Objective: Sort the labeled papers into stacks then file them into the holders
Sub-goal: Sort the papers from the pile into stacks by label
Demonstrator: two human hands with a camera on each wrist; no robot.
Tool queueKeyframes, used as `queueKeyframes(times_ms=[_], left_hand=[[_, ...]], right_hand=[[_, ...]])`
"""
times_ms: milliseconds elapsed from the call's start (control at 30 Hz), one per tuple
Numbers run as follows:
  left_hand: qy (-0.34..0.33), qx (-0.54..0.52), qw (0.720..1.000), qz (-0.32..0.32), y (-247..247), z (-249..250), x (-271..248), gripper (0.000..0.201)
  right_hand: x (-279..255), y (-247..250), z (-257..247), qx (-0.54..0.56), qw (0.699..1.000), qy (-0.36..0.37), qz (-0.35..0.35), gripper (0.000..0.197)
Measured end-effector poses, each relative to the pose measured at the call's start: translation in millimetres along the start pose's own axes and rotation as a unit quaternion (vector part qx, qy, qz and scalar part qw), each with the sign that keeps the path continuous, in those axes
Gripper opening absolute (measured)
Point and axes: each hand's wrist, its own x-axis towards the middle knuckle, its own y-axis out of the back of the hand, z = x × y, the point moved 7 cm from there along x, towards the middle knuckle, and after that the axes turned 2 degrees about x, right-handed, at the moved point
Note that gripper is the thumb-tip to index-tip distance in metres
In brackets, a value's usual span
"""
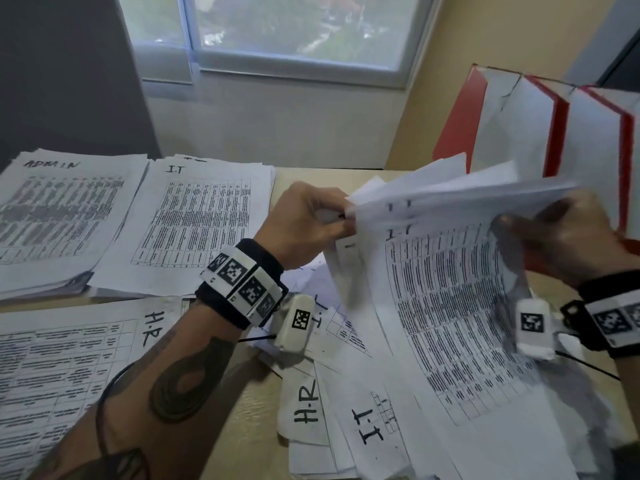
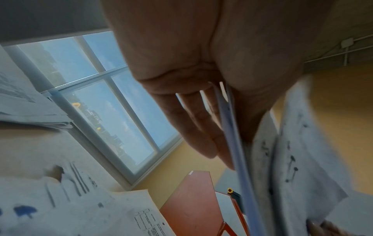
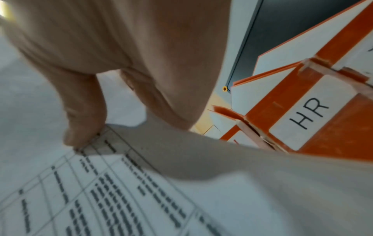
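Both hands hold up a bundle of printed sheets (image 1: 450, 289) marked "I.T", lifted off the desk at the right. My left hand (image 1: 311, 220) pinches the bundle's top left corner; its fingers (image 2: 201, 127) lie against the sheet edges (image 2: 238, 143). My right hand (image 1: 568, 233) grips the right edge, the thumb (image 3: 84, 124) pressing on the top sheet (image 3: 121, 191). Sorted stacks lie at the left: ADMIN (image 1: 59, 216), I.T (image 1: 194, 223) and H.R (image 1: 69, 368). Red file holders (image 1: 554, 133) stand at the back right, one labeled HR (image 3: 308, 111).
Loose unsorted sheets marked H.R (image 1: 304, 407) and I.T (image 1: 370, 431) lie under the lifted bundle on the beige desk (image 1: 249, 427). A window (image 1: 277, 29) is behind the desk. Cables run from the wrist cameras.
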Motion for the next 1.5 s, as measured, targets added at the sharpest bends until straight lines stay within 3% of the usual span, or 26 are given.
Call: queueKeyframes(times_ms=[33, 167, 200, 300, 367, 400, 467, 500, 567, 600, 700, 800, 967, 1033, 1100, 1133, 1167, 1200, 1233, 1300, 1433, 1500], left_hand=[[-0.001, -0.003, 1.000, -0.008, 0, 1, -1, 0.016], [0.033, 0.012, 0.999, -0.036, 7, -8, -1, 0.070], [0.049, 0.020, 0.998, -0.025, 9, -11, -1, 0.070], [0.067, 0.017, 0.997, 0.046, 16, -17, 1, 0.032], [0.065, 0.016, 0.995, 0.078, 17, -16, 1, 0.018], [0.065, 0.019, 0.994, 0.088, 17, -15, 0, 0.019], [0.062, 0.034, 0.993, 0.097, 18, -13, 0, 0.022], [0.061, 0.037, 0.993, 0.097, 18, -12, 0, 0.024], [0.051, 0.028, 0.994, 0.088, 17, -9, 0, 0.026], [0.043, 0.026, 0.995, 0.082, 15, -6, -1, 0.026], [0.040, 0.020, 0.997, 0.069, 8, -3, -1, 0.023], [0.038, -0.002, 0.997, 0.070, 7, -4, 0, 0.024], [-0.002, -0.046, 0.997, 0.066, 12, 7, -1, 0.071], [-0.010, -0.053, 0.995, 0.080, 14, 7, 0, 0.058], [-0.003, -0.054, 0.994, 0.095, 17, 2, 0, 0.033], [0.005, -0.063, 0.993, 0.098, 16, -1, 0, 0.023], [0.014, -0.073, 0.993, 0.096, 15, -4, -1, 0.018], [0.021, -0.082, 0.992, 0.089, 12, -6, -2, 0.017], [0.023, -0.090, 0.993, 0.078, 9, -6, -2, 0.015], [0.023, -0.121, 0.991, 0.050, 2, -2, -3, 0.010], [0.067, -0.206, 0.976, 0.007, -7, 0, -6, 0.037], [0.047, -0.160, 0.986, 0.002, -8, -1, -5, 0.029]], right_hand=[[-2, 9, -7, -0.028, 0.999, 0.044, 0.005, 0.016], [10, 32, 10, -0.033, 0.999, 0.026, -0.023, 0.026], [13, 42, 12, -0.020, 0.999, 0.010, -0.038, 0.021], [11, 56, 5, -0.020, 0.998, 0.005, -0.066, 0.063], [12, 58, 11, -0.034, 0.998, 0.009, -0.059, 0.044], [14, 57, 12, -0.034, 0.998, 0.013, -0.041, 0.031], [16, 46, 16, -0.016, 0.997, 0.015, -0.078, 0.025], [19, 43, 16, -0.011, 0.995, 0.031, -0.093, 0.027], [18, 33, 15, 0.010, 0.994, 0.020, -0.103, 0.051], [19, 30, 16, 0.016, 0.995, 0.023, -0.100, 0.052], [17, 17, 3, -0.047, 0.992, 0.107, -0.054, 0.030], [20, 22, -2, -0.076, 0.984, 0.163, 0.008, 0.034], [22, 40, 0, -0.055, 0.985, 0.157, 0.038, 0.017], [24, 47, 4, -0.017, 0.988, 0.149, 0.037, 0.008], [29, 52, 12, 0.028, 0.992, 0.116, 0.037, 0.012], [28, 53, 14, 0.063, 0.994, 0.085, 0.021, 0.014], [29, 55, 16, 0.086, 0.994, 0.069, 0.003, 0.029], [31, 59, 20, 0.099, 0.992, 0.073, -0.003, 0.040], [32, 63, 21, 0.102, 0.991, 0.081, 0.009, 0.039], [31, 59, 18, 0.080, 0.992, 0.096, 0.001, 0.014], [32, 56, 16, 0.043, 0.988, 0.144, 0.019, 0.005], [33, 54, 17, 0.071, 0.986, 0.151, 0.015, 0.011]])
